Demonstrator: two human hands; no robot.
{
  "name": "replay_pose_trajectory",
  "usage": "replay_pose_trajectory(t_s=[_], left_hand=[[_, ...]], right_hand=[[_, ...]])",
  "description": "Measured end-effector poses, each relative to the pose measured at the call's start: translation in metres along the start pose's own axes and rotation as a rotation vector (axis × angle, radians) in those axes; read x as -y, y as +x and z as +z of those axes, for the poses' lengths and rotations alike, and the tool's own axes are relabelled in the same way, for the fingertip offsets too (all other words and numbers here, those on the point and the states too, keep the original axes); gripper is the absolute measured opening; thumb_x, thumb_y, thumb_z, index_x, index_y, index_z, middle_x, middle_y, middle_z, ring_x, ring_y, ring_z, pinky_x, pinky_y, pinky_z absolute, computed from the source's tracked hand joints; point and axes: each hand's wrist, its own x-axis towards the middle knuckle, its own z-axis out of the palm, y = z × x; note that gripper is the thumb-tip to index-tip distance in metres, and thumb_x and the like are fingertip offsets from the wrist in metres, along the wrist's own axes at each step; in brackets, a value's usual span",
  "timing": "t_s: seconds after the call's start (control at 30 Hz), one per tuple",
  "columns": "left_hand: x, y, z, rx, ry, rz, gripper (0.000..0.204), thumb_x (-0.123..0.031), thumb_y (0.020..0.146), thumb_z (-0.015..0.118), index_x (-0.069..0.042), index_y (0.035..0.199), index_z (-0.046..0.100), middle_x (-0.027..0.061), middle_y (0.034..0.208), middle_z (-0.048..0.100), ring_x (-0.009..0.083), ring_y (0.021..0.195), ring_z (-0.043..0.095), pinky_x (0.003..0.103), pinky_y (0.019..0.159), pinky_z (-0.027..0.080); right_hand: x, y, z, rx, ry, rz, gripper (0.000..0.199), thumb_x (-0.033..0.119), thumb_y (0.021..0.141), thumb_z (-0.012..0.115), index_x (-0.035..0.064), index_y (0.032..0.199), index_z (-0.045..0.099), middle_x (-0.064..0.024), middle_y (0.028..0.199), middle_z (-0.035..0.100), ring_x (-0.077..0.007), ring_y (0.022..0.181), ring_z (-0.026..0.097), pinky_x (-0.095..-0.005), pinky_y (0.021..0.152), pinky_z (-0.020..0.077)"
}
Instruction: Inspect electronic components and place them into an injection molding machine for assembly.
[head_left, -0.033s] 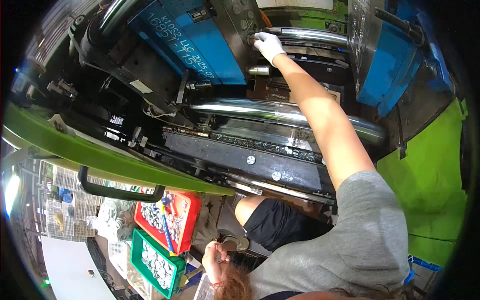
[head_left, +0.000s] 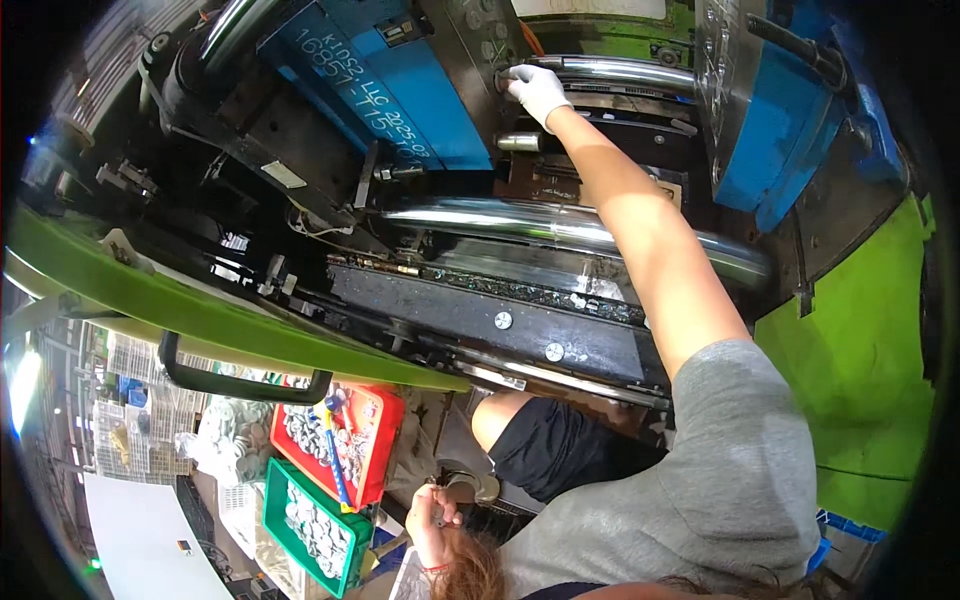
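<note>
My right hand (head_left: 538, 92), in a white glove, reaches far into the machine. Its bent fingertips press together against the grey metal face of the left mould block (head_left: 462, 62), which has blue plates behind it. Whatever they pinch is hidden or too small to name. Just below the glove a short metal guide pin (head_left: 520, 142) juts from that block. Across the gap stands the right mould block (head_left: 770, 150), also blue. My left hand (head_left: 430, 525), bare, is low by my knee with its fingers curled round a small greyish thing I cannot make out.
A shiny thick bar (head_left: 500, 218) crosses under my right arm. Two white discs (head_left: 503, 320) lie on the dark ledge. A green door (head_left: 250, 345) with a black handle (head_left: 240, 385) borders the left. Beyond are red (head_left: 385, 440) and green bins (head_left: 270, 505) of small pale parts.
</note>
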Motion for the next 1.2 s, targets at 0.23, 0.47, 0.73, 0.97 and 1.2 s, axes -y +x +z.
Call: replay_pose_trajectory(t_s=[0.23,0.47,0.73,0.97,1.2], left_hand=[[0.001,-0.008,-0.003,-0.011,0.034,0.016,0.017,-0.027,0.09,0.052,-0.011,0.096,0.053,-0.002,0.075,0.047,0.0094,0.056,0.039,0.025,0.051,0.035],[0.001,-0.01,-0.005,-0.005,0.019,0.005,0.017,-0.025,0.092,0.051,-0.01,0.099,0.053,-0.0007,0.078,0.049,0.0105,0.058,0.042,0.026,0.053,0.037],[-0.003,-0.012,0.001,-0.009,0.032,-0.006,0.018,-0.027,0.09,0.053,-0.01,0.098,0.052,-0.0013,0.077,0.048,0.0094,0.057,0.041,0.024,0.052,0.037],[-0.002,-0.013,0.002,-0.032,0.013,-0.008,0.018,-0.026,0.089,0.054,-0.01,0.096,0.052,-0.0015,0.076,0.048,0.0088,0.056,0.04,0.023,0.051,0.036],[-0.004,-0.014,0.003,-0.039,0.039,-0.004,0.018,-0.027,0.088,0.055,-0.011,0.096,0.053,-0.0022,0.075,0.048,0.0087,0.056,0.04,0.023,0.051,0.036]], right_hand=[[-0.006,0.0,0.0,-0.026,-0.136,-0.127,0.029,0.023,0.079,0.064,0.0046,0.102,0.064,-0.0132,0.093,0.066,-0.0236,0.085,0.063,-0.0318,0.078,0.0473],[-0.01,0.005,-0.006,0.001,-0.063,-0.156,0.03,0.02,0.08,0.063,0.0029,0.105,0.063,-0.0119,0.092,0.066,-0.0217,0.084,0.063,-0.0327,0.076,0.0476],[-0.004,0.015,-0.009,0.176,-0.006,-0.032,0.031,0.01,0.08,0.057,-0.0033,0.108,0.06,-0.0141,0.095,0.064,-0.0188,0.083,0.063,-0.0309,0.07,0.0513],[-0.003,0.007,-0.008,0.146,0.009,-0.099,0.028,0.011,0.08,0.058,0.0011,0.105,0.062,-0.0126,0.096,0.065,-0.0188,0.085,0.063,-0.0302,0.074,0.0498],[-0.002,0.004,-0.007,0.096,-0.075,-0.131,0.027,0.016,0.078,0.061,0.005,0.103,0.064,-0.0123,0.097,0.066,-0.0213,0.087,0.063,-0.0307,0.079,0.0475]])
